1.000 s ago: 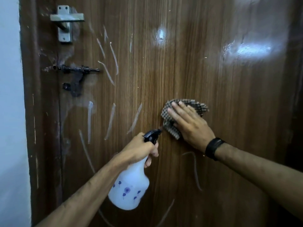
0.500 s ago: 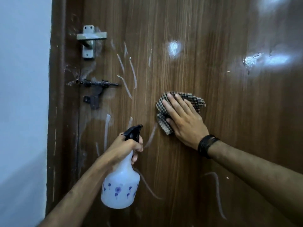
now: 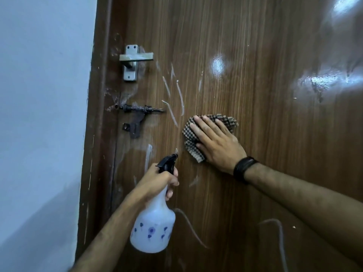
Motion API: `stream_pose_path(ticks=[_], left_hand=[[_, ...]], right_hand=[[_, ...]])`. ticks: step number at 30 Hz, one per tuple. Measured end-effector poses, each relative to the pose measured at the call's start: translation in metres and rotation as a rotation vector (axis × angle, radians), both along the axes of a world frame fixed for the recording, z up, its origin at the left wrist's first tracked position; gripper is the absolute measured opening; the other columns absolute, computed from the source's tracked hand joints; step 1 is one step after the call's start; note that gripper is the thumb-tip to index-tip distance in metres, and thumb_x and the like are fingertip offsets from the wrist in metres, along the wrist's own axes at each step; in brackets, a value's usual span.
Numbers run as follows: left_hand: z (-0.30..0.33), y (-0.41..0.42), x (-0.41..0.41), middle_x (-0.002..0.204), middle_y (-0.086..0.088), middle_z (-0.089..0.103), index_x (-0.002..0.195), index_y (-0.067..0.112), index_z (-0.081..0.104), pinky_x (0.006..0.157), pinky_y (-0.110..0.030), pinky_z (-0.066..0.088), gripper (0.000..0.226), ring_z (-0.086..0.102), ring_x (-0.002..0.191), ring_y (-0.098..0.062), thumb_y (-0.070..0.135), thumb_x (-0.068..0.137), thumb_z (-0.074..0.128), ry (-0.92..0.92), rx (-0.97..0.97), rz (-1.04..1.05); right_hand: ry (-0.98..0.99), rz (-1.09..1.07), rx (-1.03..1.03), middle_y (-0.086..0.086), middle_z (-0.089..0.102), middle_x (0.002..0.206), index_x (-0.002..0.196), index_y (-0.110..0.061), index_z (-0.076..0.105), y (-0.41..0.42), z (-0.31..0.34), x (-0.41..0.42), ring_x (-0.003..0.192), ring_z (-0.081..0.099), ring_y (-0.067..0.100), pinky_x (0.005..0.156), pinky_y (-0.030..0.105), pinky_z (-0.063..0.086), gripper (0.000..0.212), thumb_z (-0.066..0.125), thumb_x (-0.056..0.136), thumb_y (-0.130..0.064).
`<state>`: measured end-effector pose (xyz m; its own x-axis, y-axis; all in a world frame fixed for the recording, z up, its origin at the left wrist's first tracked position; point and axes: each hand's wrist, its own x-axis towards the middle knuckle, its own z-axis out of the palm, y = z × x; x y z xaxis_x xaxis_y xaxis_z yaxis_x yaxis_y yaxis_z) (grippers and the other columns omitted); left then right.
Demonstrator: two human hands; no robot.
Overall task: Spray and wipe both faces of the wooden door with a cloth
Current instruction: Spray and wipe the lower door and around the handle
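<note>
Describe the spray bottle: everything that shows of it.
The spray bottle has a translucent white plastic body printed with small blue flowers, a narrow neck and a black trigger head whose nozzle points up and right at the wooden door. It hangs tilted, base toward the camera. The left hand grips its neck, fingers curled round below the trigger. Nothing else touches it; the liquid level cannot be told.

View has panned left: more wall point(image 3: 43, 114) shows at 9 o'clock, and the handle point(image 3: 131, 61) and bolt point(image 3: 137, 112) have shifted toward 3 o'clock in frame. Right hand point(image 3: 216, 142) has carried the cloth point(image 3: 191, 138) across the door point(image 3: 275, 134) toward 9 o'clock, now nearer the bolt. Left hand point(image 3: 157, 179) and bottle point(image 3: 153, 226) kept pace, nozzle just below the cloth.
</note>
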<state>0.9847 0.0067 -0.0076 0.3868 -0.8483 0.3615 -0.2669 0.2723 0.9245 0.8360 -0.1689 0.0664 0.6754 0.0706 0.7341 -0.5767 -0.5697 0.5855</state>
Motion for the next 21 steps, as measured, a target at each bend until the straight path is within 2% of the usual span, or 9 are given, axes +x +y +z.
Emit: stream_pose_path(ticks=[4, 9, 11, 16, 21], left_hand=[[-0.006, 0.002, 0.013, 0.081, -0.015, 0.053, 0.092, 0.01, 0.061, 0.052, -0.031, 0.041, 0.017, 0.051, 0.052, -0.021, -0.006, 0.084, 0.059, -0.036, 0.017, 0.022], [-0.025, 0.014, 0.029, 0.085, -0.014, 0.052, 0.092, 0.007, 0.059, 0.052, -0.03, 0.041, 0.015, 0.05, 0.053, -0.02, -0.007, 0.086, 0.058, -0.064, 0.076, 0.008], [-0.033, 0.022, 0.034, 0.083, -0.014, 0.052, 0.09, 0.007, 0.059, 0.05, -0.029, 0.042, 0.014, 0.05, 0.052, -0.019, -0.006, 0.086, 0.058, -0.114, 0.123, 0.012], [-0.045, 0.037, 0.049, 0.085, -0.013, 0.053, 0.093, 0.007, 0.058, 0.05, -0.028, 0.044, 0.016, 0.049, 0.054, -0.021, -0.007, 0.086, 0.058, -0.157, 0.196, -0.037], [-0.047, 0.043, 0.066, 0.086, -0.012, 0.057, 0.093, 0.006, 0.06, 0.052, -0.028, 0.045, 0.016, 0.05, 0.06, -0.023, -0.007, 0.086, 0.057, -0.161, 0.189, 0.0]], right_hand=[[-0.006, 0.017, -0.012, 0.007, 0.011, 0.165, 0.158, -0.017, 0.016, 0.0, -0.008, 0.004, 0.153, 0.006, 0.024, 0.122, 0.047, 0.016, 0.058, 0.033, 0.106, -0.036], [0.218, 0.042, -0.1, 0.01, 0.01, 0.165, 0.158, -0.016, 0.014, -0.005, -0.072, 0.005, 0.152, 0.008, 0.026, 0.122, 0.045, 0.013, 0.062, 0.035, 0.104, -0.038], [0.239, 0.067, -0.071, 0.007, 0.008, 0.166, 0.159, -0.019, 0.012, -0.007, -0.09, 0.006, 0.153, 0.007, 0.024, 0.122, 0.044, 0.013, 0.062, 0.035, 0.105, -0.038], [0.127, 0.059, -0.01, 0.006, 0.012, 0.165, 0.158, -0.02, 0.015, 0.005, -0.055, 0.025, 0.152, 0.01, 0.024, 0.122, 0.045, 0.016, 0.057, 0.029, 0.105, -0.035], [0.041, 0.118, -0.01, 0.007, 0.017, 0.164, 0.157, -0.017, 0.021, 0.019, -0.03, 0.054, 0.152, 0.012, 0.025, 0.123, 0.044, 0.013, 0.057, 0.038, 0.105, -0.033]])
